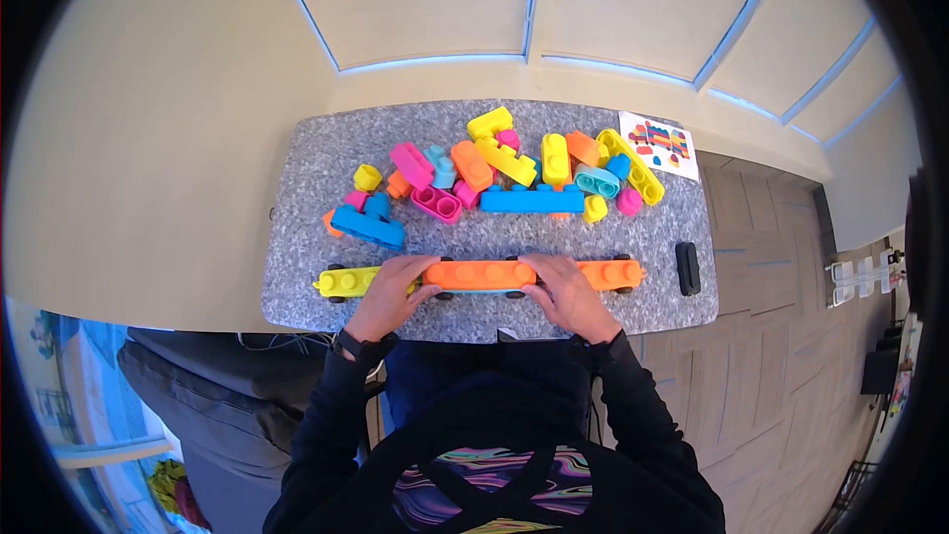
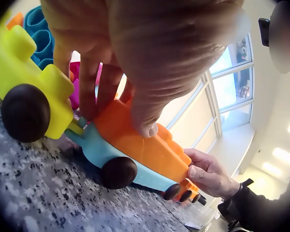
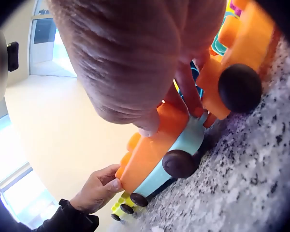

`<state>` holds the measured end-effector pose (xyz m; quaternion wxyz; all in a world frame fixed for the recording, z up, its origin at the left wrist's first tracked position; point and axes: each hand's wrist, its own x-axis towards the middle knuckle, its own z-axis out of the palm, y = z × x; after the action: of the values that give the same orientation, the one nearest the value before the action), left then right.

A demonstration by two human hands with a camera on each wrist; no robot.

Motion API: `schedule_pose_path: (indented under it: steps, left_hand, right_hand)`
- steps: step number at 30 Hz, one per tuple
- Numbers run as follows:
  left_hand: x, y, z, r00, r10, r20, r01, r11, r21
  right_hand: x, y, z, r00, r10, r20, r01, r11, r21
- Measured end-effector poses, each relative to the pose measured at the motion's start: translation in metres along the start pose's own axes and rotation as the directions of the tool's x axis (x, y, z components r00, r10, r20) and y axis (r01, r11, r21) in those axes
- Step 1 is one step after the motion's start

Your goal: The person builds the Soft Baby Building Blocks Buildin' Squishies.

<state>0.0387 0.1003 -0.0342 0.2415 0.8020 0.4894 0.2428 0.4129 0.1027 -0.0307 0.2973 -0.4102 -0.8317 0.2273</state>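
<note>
A long orange building block sits on a light-blue wheeled base near the table's front edge. My left hand grips the block's left end, thumb on the near side and fingers on the far side. Its right end is pinched the same way by my right hand. To the left, a yellow wheeled car stands in line, close against the light-blue base. An orange wheeled car continues the row on the right, partly behind my right hand in the head view. Dark wheels stand on the speckled tabletop.
Loose blocks in several colours lie across the table's far half, with a long blue block nearest the row. A printed picture sheet lies at the far right corner. A black case rests near the right edge.
</note>
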Motion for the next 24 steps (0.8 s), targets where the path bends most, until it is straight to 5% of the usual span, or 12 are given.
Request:
schedule_pose_path:
  steps: [16,24]
  left_hand:
    - [-0.002,0.003,-0.013,0.998,0.039,-0.058,-0.039,0.999,0.004]
    - [0.004,-0.085,-0.074,0.872,-0.021,-0.489,0.232,0.898,0.375]
  right_hand:
    - [-0.002,-0.003,0.009,0.999,-0.01,-0.051,0.011,1.0,0.02]
    - [-0.015,0.001,0.002,0.996,0.06,-0.061,-0.056,0.996,0.073]
